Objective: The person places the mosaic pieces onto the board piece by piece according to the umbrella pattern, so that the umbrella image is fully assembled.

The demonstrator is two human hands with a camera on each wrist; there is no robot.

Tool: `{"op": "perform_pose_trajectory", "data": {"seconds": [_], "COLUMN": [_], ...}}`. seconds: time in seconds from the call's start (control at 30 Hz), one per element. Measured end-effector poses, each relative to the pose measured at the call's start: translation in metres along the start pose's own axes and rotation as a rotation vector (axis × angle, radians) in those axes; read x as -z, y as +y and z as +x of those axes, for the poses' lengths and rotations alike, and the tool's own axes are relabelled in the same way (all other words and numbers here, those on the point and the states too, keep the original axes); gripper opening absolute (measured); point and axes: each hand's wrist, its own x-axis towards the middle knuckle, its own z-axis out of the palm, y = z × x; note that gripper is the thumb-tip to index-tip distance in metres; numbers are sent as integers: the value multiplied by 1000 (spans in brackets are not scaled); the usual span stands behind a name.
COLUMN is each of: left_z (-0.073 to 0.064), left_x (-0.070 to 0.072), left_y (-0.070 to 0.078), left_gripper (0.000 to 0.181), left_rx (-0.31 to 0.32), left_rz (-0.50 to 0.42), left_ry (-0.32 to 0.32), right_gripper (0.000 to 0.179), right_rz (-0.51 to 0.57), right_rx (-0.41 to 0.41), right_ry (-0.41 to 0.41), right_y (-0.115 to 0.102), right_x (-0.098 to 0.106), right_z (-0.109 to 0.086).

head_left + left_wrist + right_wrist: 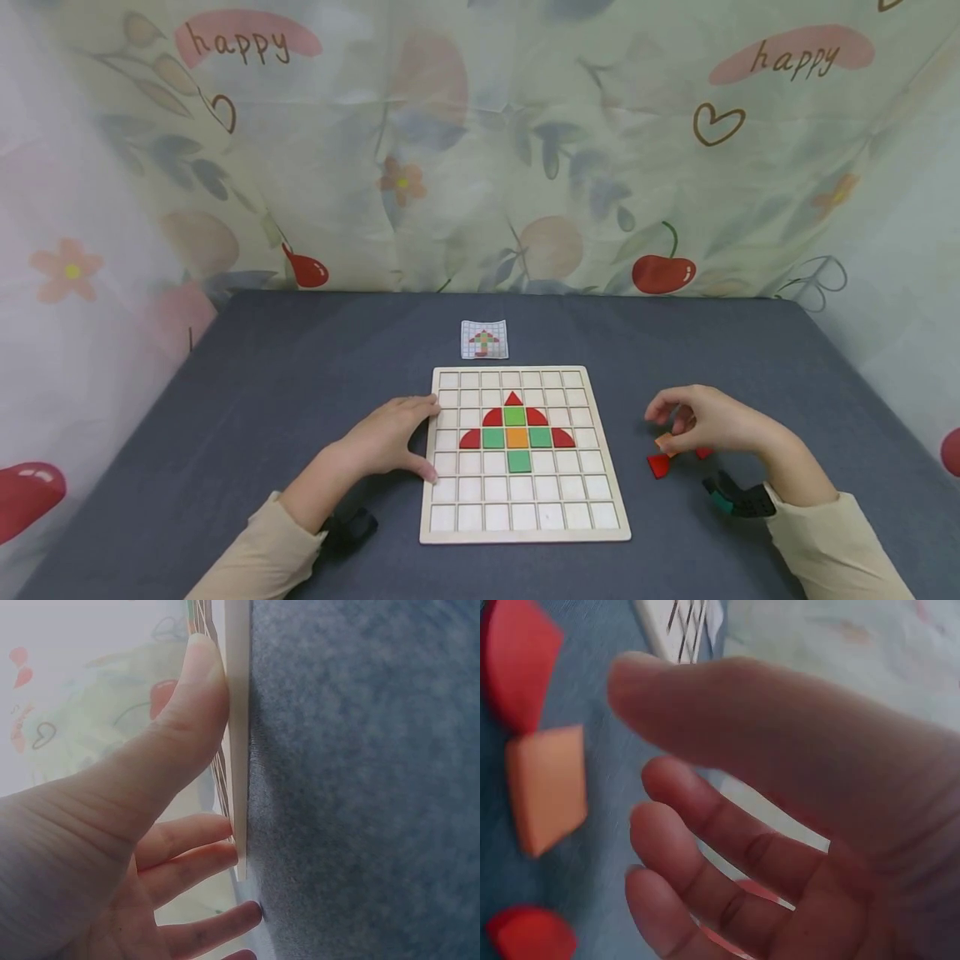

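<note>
A pale gridded board [480,518] lies on the dark cloth with red, green and orange pieces set in its cells, among them an orange square [517,437] and a red triangle [513,399]. My left hand [382,437] rests along the board's left edge, its thumb [199,690] on the rim and its fingers spread. To the right of the board, my right hand [712,421] hovers over a few loose pieces with nothing between its thumb and fingers. Beneath it lie an orange piece [551,787], a red curved-edged piece [521,664] and another red piece [532,935].
Behind the board lies a small pattern card [483,340] with a similar coloured figure. A black wrist strap [738,497] shows by the right sleeve, another dark one [352,529] by the left. A printed curtain [487,150] hangs behind the table.
</note>
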Motion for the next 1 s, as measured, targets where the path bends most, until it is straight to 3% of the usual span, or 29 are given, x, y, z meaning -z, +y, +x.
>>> {"op": "perform_pose_trajectory", "data": {"seconds": [0.23,0.47,1.0], "left_z": [0,0,0], "left_x": [-1,-2,-1], "left_y": [0,-1,-2], "left_gripper": [91,91,91], "left_rx": [5,4,-8], "left_rz": [-4,-13,-20], "left_ry": [-1,-1,-6], "right_gripper": [35,33,22], "right_rz": [-1,-29,-198], "right_rx": [-20,25,83], "right_ry": [-18,17,88], "right_y": [20,31,33], "right_x": [1,-1,-5], "right_z": [-4,-5,-9]}}
